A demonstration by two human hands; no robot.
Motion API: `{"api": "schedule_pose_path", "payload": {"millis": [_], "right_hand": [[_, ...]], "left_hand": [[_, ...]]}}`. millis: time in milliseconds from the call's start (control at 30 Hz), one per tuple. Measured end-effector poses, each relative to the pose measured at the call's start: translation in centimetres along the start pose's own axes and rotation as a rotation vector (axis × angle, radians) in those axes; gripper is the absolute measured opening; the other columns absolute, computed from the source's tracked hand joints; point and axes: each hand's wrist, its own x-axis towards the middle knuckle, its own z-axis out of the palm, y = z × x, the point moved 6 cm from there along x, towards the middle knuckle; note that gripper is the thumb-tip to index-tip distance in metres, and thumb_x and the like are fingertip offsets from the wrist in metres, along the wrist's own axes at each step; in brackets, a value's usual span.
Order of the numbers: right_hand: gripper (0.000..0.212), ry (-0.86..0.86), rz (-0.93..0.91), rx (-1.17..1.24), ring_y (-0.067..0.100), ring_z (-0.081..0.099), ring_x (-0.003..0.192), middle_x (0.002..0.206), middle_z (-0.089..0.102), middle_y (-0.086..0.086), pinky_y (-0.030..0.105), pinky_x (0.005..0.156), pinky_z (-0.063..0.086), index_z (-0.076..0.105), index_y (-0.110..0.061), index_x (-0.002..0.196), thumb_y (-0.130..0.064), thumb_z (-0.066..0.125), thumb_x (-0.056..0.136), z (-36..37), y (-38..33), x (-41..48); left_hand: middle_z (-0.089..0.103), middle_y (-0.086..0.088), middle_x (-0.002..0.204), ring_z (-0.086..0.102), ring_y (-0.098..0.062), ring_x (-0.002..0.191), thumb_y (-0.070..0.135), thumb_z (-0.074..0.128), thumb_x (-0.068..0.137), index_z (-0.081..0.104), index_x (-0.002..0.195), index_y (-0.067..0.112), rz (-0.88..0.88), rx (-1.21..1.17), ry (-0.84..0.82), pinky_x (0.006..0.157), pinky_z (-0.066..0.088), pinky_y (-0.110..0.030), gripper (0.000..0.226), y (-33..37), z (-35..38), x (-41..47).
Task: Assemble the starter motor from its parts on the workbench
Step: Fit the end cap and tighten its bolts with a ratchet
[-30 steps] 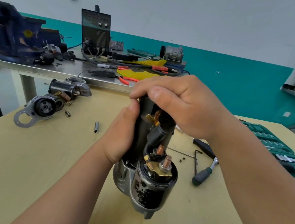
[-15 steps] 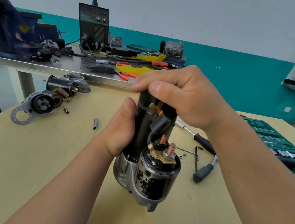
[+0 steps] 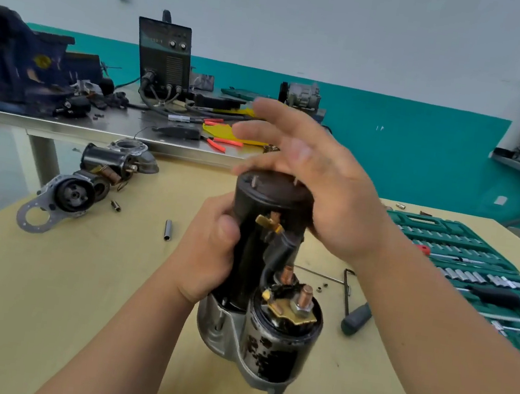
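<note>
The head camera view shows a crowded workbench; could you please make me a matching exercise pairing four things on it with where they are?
Things:
1. black cylindrical starter motor
2. green plastic socket set case
3. small silver metal sleeve
4. grey-handled screwdriver

Places:
A. lying on the bench just right of the motor
B. open along the bench's right edge
C. gripped upright by the left hand
D. lying alone on the bench left of the hands

Pairs: 1-C, 2-B, 3-D, 4-A
</note>
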Motion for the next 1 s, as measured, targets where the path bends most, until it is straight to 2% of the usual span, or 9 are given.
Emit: {"api": "schedule_pose_path", "payload": {"millis": [133,267,367,400,500,633,800,900,1000], "right_hand": [[0.039,0.142,-0.005,0.250,0.030,0.060,0.112,0.117,0.065,0.010,0.044,0.099,0.046,0.058,-0.017,0.120,-0.041,0.059,0.088,-0.4,1.6,-2.1],[0.031,0.268,-0.001,0.248,0.024,0.063,0.106,0.107,0.070,0.005,0.037,0.095,0.049,0.067,-0.027,0.102,-0.035,0.038,0.096,-0.5,2.5,-3.2],[0.036,0.347,0.066,0.135,0.015,0.064,0.099,0.099,0.071,-0.005,0.033,0.093,0.048,0.071,-0.035,0.086,-0.041,0.036,0.092,-0.7,2.7,-3.0],[0.036,0.371,0.085,0.096,0.012,0.064,0.097,0.097,0.071,-0.008,0.030,0.090,0.049,0.071,-0.035,0.085,-0.044,0.037,0.090,-0.8,2.8,-2.7],[0.031,0.454,0.083,0.001,0.007,0.064,0.092,0.094,0.070,-0.011,0.028,0.085,0.050,0.069,-0.036,0.085,-0.050,0.042,0.087,-0.4,2.9,-2.2],[0.026,0.522,-0.023,0.083,0.016,0.064,0.096,0.098,0.069,-0.004,0.035,0.088,0.051,0.064,-0.037,0.092,-0.050,0.043,0.086,1.1,3.4,-1.4],[0.033,0.474,0.087,-0.025,0.000,0.059,0.098,0.105,0.064,-0.016,0.023,0.085,0.046,0.062,-0.037,0.102,-0.050,0.033,0.090,0.5,4.7,-0.2],[0.039,0.300,0.311,-0.151,-0.004,0.061,0.092,0.100,0.064,-0.022,0.025,0.080,0.044,0.061,-0.045,0.103,-0.060,0.027,0.092,-1.7,6.7,-0.3],[0.026,0.314,0.590,-0.563,0.017,0.066,0.081,0.088,0.069,-0.003,0.032,0.067,0.048,0.065,-0.023,0.093,-0.034,0.042,0.098,-7.6,9.5,-3.5]], "left_hand": [[0.070,-0.013,0.098,0.065,-0.026,0.091,0.075,0.066,0.065,0.063,0.107,-0.003,0.032,0.034,-0.045,0.079,0.054,-0.042,0.089,0.6,0.8,-0.3],[0.070,-0.011,0.090,0.063,-0.021,0.086,0.085,0.050,0.070,0.069,0.097,0.010,0.002,0.165,0.053,0.075,0.052,-0.051,0.082,1.3,0.9,-0.5],[0.068,0.024,0.073,0.058,0.010,0.069,0.071,0.036,0.082,0.069,0.078,0.047,-0.066,0.317,0.162,0.065,0.050,-0.016,0.040,1.5,0.4,-0.6],[0.069,0.025,0.075,0.060,0.011,0.071,0.068,0.030,0.080,0.067,0.079,0.048,-0.116,0.326,0.190,0.068,0.050,-0.015,0.043,1.4,0.2,-0.7],[0.075,0.009,0.090,0.069,-0.009,0.091,0.079,0.031,0.071,0.072,0.092,0.039,-0.242,0.191,0.287,0.089,0.052,-0.042,0.061,1.1,0.2,-0.9],[0.069,0.019,0.064,0.065,0.005,0.064,0.055,0.051,0.086,0.065,0.075,0.029,-0.223,0.074,0.508,0.071,0.049,-0.032,0.032,1.3,-0.5,-0.9],[0.065,-0.020,0.103,0.060,-0.035,0.100,0.050,0.052,0.069,0.067,0.096,0.014,-0.243,-0.058,0.481,0.095,0.044,-0.059,0.047,1.8,-0.8,0.9],[0.070,-0.017,0.095,0.066,-0.030,0.086,0.053,0.044,0.084,0.066,0.102,0.012,-0.289,-0.040,0.472,0.079,0.048,-0.044,0.050,1.0,-2.2,1.3],[0.074,-0.008,0.078,0.071,-0.019,0.066,0.052,0.037,0.095,0.065,0.104,0.015,-0.344,-0.071,0.443,0.060,0.053,-0.030,0.047,-0.2,-3.2,1.5]]}}
